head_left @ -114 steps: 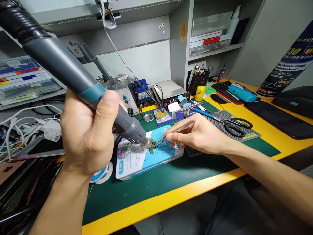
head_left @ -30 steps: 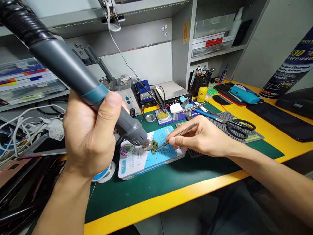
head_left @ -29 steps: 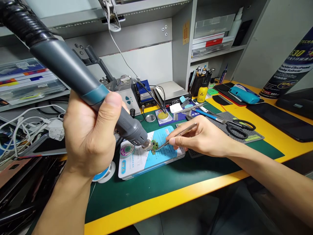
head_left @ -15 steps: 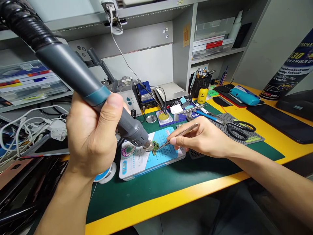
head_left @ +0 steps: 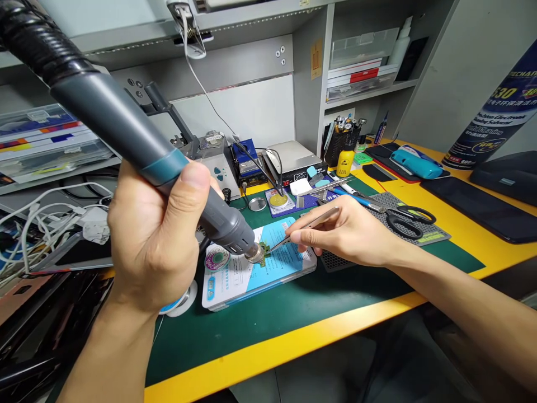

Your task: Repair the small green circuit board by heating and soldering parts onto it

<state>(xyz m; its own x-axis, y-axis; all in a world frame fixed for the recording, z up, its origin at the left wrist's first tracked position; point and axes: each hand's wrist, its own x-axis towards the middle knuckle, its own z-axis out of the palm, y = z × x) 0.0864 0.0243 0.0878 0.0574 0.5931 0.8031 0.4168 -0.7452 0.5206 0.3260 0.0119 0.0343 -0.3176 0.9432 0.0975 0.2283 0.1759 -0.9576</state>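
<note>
Compared with half a second ago, the metal nozzle [head_left: 254, 253] of the hot-air handpiece [head_left: 138, 140] has been brought a little lower and further over the small green circuit board [head_left: 264, 247], so that less of the board is seen than before; only its right edge shows beside the nozzle. The handpiece is kept in the left hand [head_left: 155, 240], whose fingers are wrapped fully round the grey barrel, with the thumb laid on top just below the teal band. The tweezers [head_left: 308, 224] are held pinched between the fingers of the right hand [head_left: 348, 232], and their tips have been kept at the board's right edge; whether anything is gripped between the tips cannot be told. The board lies on a blue and white packet [head_left: 260, 274], which rests on the green mat [head_left: 293, 313] of the bench [head_left: 293, 347]. A spool of solder wick [head_left: 217, 259] lies on the packet's left end, just beside the nozzle, and a reel of solder [head_left: 181, 298] is seen partly hidden under the left wrist. Scissors [head_left: 409, 215] lie well apart, beyond the right hand.
</note>
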